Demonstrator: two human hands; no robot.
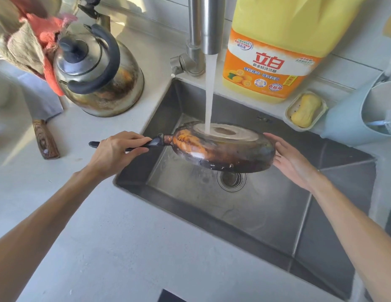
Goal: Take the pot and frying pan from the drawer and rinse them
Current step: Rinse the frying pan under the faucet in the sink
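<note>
A frying pan (223,149) with a scorched brown and orange underside is held upside down over the steel sink (266,214). Water runs from the tap (206,25) onto the pan's pale base. My left hand (116,151) is closed around the pan's black handle at the sink's left edge. My right hand (292,162) is flat with fingers apart, touching the pan's right rim. No pot is in view.
A steel kettle (96,73) stands on the counter left of the sink, with cloths (26,40) behind it and a cleaver with a wooden handle (45,138) in front. A yellow detergent jug (275,49), a soap dish (306,110) and a pale blue holder (364,112) line the back right.
</note>
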